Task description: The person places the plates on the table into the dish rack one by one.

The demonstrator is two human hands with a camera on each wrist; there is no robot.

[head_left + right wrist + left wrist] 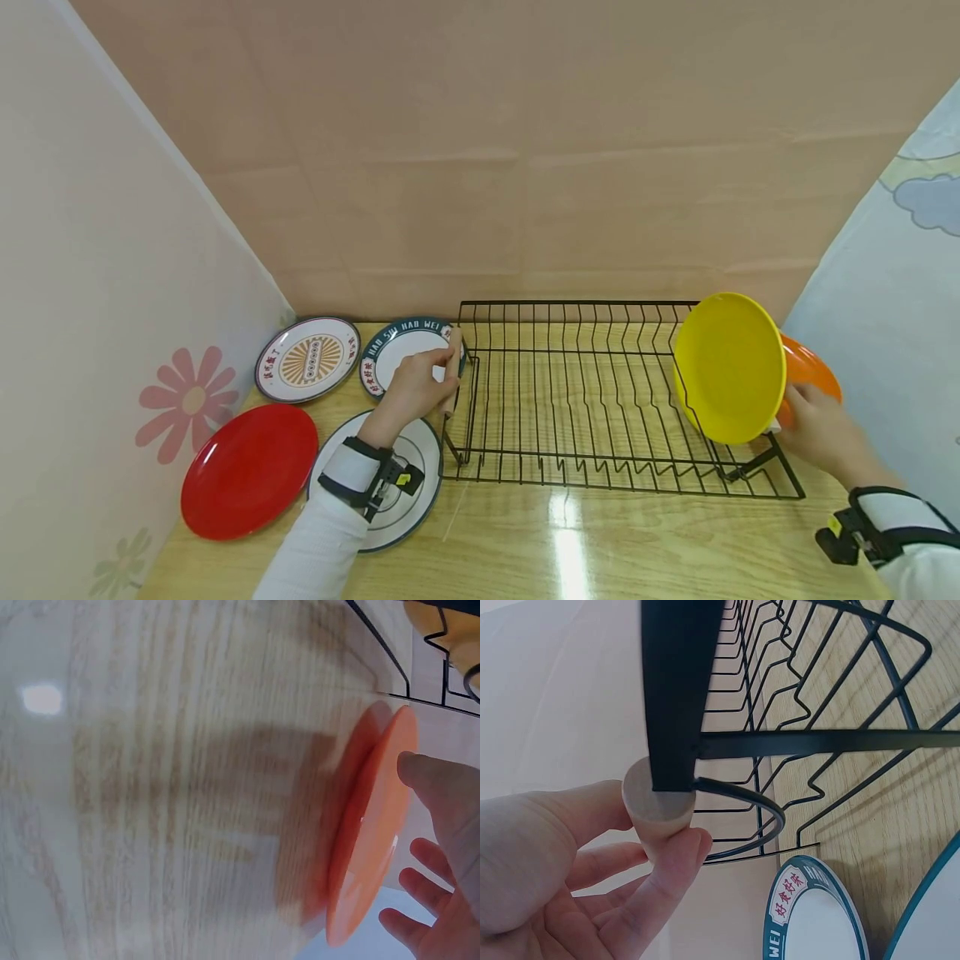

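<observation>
A black wire dish rack [570,303] stands on the wooden table. My left hand [444,377] grips the wooden handle [657,813] at the rack's left end, thumb and fingers [684,859] pinching it. A yellow plate [729,367] stands on edge at the rack's right end. Just behind it, my right hand [797,410] holds an orange plate [373,825] upright by its rim, with the thumb on one face and the fingers [429,882] on the other. In the head view the yellow plate hides most of the orange plate [806,368].
Left of the rack lie a red plate [250,468], a white plate with an orange pattern [307,358] and two teal-rimmed plates [408,346] [408,500], one partly under my left wrist. Panels wall the table at the back and both sides.
</observation>
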